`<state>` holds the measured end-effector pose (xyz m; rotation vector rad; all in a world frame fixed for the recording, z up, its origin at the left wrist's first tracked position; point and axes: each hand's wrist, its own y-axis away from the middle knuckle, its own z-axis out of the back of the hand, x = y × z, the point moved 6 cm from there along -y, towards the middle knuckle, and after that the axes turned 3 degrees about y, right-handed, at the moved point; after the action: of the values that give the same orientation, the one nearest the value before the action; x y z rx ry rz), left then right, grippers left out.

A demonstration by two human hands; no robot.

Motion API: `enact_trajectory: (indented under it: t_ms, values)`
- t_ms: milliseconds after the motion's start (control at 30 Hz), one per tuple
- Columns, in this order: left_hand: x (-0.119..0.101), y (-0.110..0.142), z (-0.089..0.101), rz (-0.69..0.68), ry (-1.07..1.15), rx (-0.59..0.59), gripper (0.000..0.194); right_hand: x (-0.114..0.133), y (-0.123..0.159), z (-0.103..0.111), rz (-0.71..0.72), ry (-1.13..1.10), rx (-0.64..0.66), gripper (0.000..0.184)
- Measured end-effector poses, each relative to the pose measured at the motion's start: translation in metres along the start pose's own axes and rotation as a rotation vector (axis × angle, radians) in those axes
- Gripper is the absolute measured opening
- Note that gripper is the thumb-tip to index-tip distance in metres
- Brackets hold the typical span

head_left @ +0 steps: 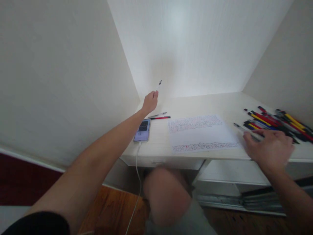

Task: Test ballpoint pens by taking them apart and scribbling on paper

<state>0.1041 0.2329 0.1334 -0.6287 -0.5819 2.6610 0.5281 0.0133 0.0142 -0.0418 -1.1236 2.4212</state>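
My left hand (150, 102) is raised over the back left of the desk, its fingers closed on a pen (159, 85) with a pale barrel and a dark end that points up and away. Over at the right, my right hand (271, 148) is low by the desk's front edge, with its thumb and fingers around a clear pen (241, 128); slight blur softens this hand. Beside it lies a pile of pens (269, 120) in black, red, yellow and blue. A sheet of paper (198, 133) covered in small dark and red marks lies between my hands.
Below my left hand rest a red pen (160, 117) and a clear pen (156, 115). A phone (143, 130) with a lit screen lies beside them, its white cable (137, 168) hanging over the desk edge. Walls enclose the desk (207, 104); my knee is beneath it.
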Motion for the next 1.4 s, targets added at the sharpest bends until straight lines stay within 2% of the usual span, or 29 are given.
enact_trajectory:
  t_ms: [100,167,233,267,333,433,500,600,633,667,767,833,900,967,1100,1167,1233,1333,1400]
  values:
    - [-0.063,0.059,0.004,-0.097,0.201,-0.006,0.049,-0.003,0.000,-0.001,-0.013,-0.038,-0.068,0.041]
    - [-0.108,0.114,-0.002,-0.214,0.360,0.097,0.047,-0.006,-0.001,-0.005,-0.004,-0.100,-0.111,0.038]
    - [-0.141,0.169,-0.008,-0.287,0.417,0.224,0.045,-0.009,-0.003,-0.010,-0.005,-0.155,-0.140,0.037]
    - [-0.150,0.193,-0.010,-0.282,0.397,0.271,0.045,-0.009,-0.003,-0.010,-0.007,-0.186,-0.161,0.037]
    - [-0.154,0.230,-0.008,-0.195,0.321,0.289,0.044,-0.007,-0.002,-0.002,-0.021,-0.282,-0.218,0.036]
    - [-0.147,0.268,0.002,-0.090,0.254,0.307,0.039,0.010,0.018,0.036,-0.058,-0.565,-0.279,0.035]
    - [-0.147,0.288,0.011,-0.066,0.252,0.319,0.034,0.029,0.044,0.067,-0.133,-0.918,-0.147,0.042]
    - [-0.161,0.316,0.023,-0.110,0.213,0.329,0.032,0.080,0.099,0.113,-0.062,-1.517,0.387,0.049]
    - [-0.169,0.324,0.026,-0.133,0.194,0.334,0.030,0.089,0.118,0.129,-0.082,-1.634,0.497,0.053]
    - [-0.179,0.332,0.028,-0.155,0.174,0.338,0.028,0.093,0.133,0.143,-0.113,-1.686,0.546,0.053]
    - [-0.207,0.349,0.035,-0.195,0.136,0.307,0.027,0.087,0.162,0.171,-0.255,-1.744,0.640,0.047]
    - [-0.223,0.356,0.038,-0.223,0.141,0.274,0.028,0.077,0.171,0.178,-0.340,-1.798,0.705,0.046]
    - [-0.233,0.362,0.040,-0.263,0.171,0.243,0.030,0.066,0.173,0.184,-0.350,-1.813,0.742,0.042]
    - [-0.236,0.369,0.042,-0.290,0.211,0.205,0.036,0.055,0.170,0.187,-0.321,-1.782,0.737,0.038]
    - [-0.226,0.376,0.040,-0.258,0.273,0.157,0.043,0.038,0.163,0.188,-0.304,-1.735,0.725,0.038]
    - [-0.220,0.373,0.035,-0.249,0.254,0.154,0.042,0.038,0.158,0.183,-0.320,-1.747,0.758,0.040]
    - [-0.214,0.364,0.027,-0.267,0.195,0.154,0.041,0.043,0.153,0.171,-0.404,-1.784,0.813,0.042]
    - [-0.204,0.338,0.014,-0.295,0.045,0.135,0.038,0.058,0.139,0.141,-0.610,-1.839,0.898,0.046]
    - [-0.196,0.315,0.005,-0.285,-0.031,0.123,0.039,0.069,0.125,0.120,-0.693,-1.844,0.932,0.047]
